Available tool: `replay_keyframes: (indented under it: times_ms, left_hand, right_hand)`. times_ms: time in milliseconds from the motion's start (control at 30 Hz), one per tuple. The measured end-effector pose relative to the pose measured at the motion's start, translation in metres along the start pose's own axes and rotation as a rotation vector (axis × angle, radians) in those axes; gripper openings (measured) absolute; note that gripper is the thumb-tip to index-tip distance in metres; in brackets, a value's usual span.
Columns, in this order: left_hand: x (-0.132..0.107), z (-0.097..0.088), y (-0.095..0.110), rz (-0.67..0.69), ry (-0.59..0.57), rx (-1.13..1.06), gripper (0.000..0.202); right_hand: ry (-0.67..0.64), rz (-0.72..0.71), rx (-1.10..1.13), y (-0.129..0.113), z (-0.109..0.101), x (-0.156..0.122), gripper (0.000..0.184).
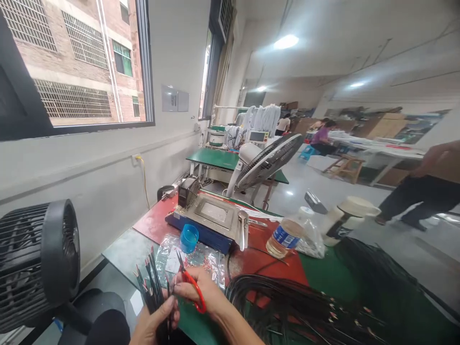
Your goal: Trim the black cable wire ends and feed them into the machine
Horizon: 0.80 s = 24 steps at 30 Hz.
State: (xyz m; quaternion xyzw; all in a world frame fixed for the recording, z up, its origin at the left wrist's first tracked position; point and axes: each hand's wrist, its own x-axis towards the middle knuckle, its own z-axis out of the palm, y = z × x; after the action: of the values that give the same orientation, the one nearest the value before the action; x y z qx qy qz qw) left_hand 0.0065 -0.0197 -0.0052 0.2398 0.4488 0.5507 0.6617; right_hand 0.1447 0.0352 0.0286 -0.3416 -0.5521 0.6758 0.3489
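1. Nearest is the left hand (pixel 156 320), closed around a bunch of black cables (pixel 150 293), their reddish stripped ends pointing up; it is raised in front of the surface (pixel 154 221).
2. A clear bag (pixel 166 245) lies flat on the surface beyond the hands, with small reddish bits scattered over its right part.
3. A blue cup (pixel 187 245) stands upright on the bag.
4. The right hand (pixel 200 287) is closed on red-handled scissors (pixel 190 279), blades up. Both hands are close together at one cable; whether their fingertips touch is hard to tell.
5. Behind the cup sits a blue-based machine (pixel 215 213) with a metal top and a small black fan (pixel 188 192) at its left end.
6. A metal tool (pixel 243 232) leans at the machine's right end.
7. A bottle (pixel 285 238) with a blue label stands right of it.
8. Loose black cables (pixel 280 299) lie coiled in front of the bottle.
9. A pale jug (pixel 347 218) stands farthest right.
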Motion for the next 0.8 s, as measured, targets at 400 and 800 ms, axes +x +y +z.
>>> replay_keyframes:
  times_ms: [400, 800]
  left_hand:
    - [0.000, 0.023, 0.002, -0.057, -0.040, 0.037, 0.040]
    - [0.001, 0.013, 0.003, 0.045, 0.001, 0.189, 0.035]
  right_hand:
    - [0.133, -0.047, 0.236, 0.019, -0.012, -0.001, 0.038]
    - [0.100, 0.001, 0.035, 0.014, -0.011, -0.007, 0.035]
